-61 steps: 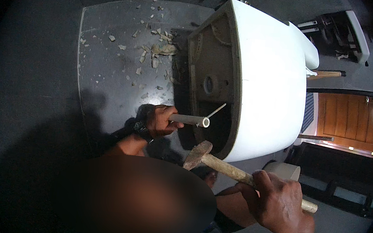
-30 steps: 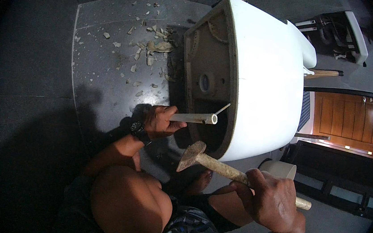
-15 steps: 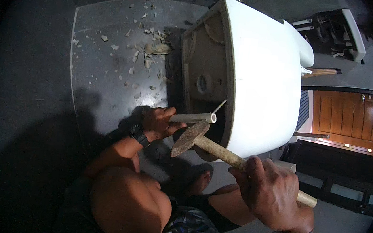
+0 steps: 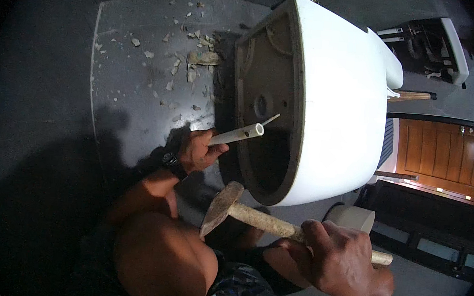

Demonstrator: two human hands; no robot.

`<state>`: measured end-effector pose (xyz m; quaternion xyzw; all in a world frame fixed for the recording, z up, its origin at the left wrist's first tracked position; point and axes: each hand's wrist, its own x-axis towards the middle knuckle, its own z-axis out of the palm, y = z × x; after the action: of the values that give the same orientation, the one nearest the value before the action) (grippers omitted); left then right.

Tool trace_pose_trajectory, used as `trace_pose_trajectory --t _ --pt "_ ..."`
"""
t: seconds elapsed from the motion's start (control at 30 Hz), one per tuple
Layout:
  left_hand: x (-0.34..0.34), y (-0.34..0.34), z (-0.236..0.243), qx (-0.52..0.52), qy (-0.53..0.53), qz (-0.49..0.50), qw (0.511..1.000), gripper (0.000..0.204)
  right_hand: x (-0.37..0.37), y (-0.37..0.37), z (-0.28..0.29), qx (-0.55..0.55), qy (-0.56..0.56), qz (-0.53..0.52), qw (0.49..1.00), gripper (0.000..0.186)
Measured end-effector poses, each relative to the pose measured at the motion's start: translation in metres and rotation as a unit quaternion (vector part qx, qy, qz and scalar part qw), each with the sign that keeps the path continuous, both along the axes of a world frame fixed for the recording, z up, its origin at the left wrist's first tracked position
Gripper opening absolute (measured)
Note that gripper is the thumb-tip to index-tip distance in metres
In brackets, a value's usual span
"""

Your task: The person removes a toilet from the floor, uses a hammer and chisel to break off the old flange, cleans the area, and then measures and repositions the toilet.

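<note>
A white toilet (image 4: pixel 341 106) lies on its side, the open hollow of its base facing left. My left hand (image 4: pixel 198 150), a watch at its wrist, is wrapped round a pale hollow tube (image 4: pixel 238 135) whose open end points at that hollow. Past the tube's end sticks out a thin pale rod (image 4: pixel 272 119); I cannot tell whether it is joined to the tube. In my right hand (image 4: pixel 337 257) is a hammer (image 4: pixel 264 220), gripped by its worn wooden handle. The hammer's dirty head hangs below the tube, apart from it and from the toilet.
Broken pale chunks (image 4: pixel 203 58) and chips litter the grey floor on the left. A white cistern-like part with fittings (image 4: pixel 454 52) lies at the far right. A cream round container (image 4: pixel 353 216) stands beside the toilet, and a wooden door (image 4: pixel 441 159) is farther right.
The hammer has dropped down and left, away from the tube's end. The tube has shifted slightly left and tilts upward more. The view has moved a little.
</note>
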<state>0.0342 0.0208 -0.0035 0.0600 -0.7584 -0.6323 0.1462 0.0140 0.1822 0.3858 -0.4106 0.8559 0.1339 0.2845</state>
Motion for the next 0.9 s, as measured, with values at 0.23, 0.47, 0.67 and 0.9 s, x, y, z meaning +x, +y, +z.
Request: trace_pose_trajectory --t 0.23,0.47,0.67,0.9 --pt "0.002 0.006 -0.001 0.021 -0.017 -0.086 0.996 0.061 -0.002 0.0 0.002 0.016 0.004 -0.022 1.0 0.032" --pt "0.001 0.01 0.013 -0.017 -0.012 -0.084 0.996 0.057 0.0 0.004 0.002 0.032 0.007 -0.041 0.999 0.033" --pt "-0.011 -0.014 0.027 -0.146 0.044 -0.068 0.986 0.056 -0.001 0.008 -0.001 0.026 0.023 -0.054 0.998 0.032" --pt "-0.018 -0.025 0.023 -0.197 0.085 -0.047 0.976 0.054 -0.002 0.015 -0.006 0.007 0.035 -0.039 0.999 0.034"
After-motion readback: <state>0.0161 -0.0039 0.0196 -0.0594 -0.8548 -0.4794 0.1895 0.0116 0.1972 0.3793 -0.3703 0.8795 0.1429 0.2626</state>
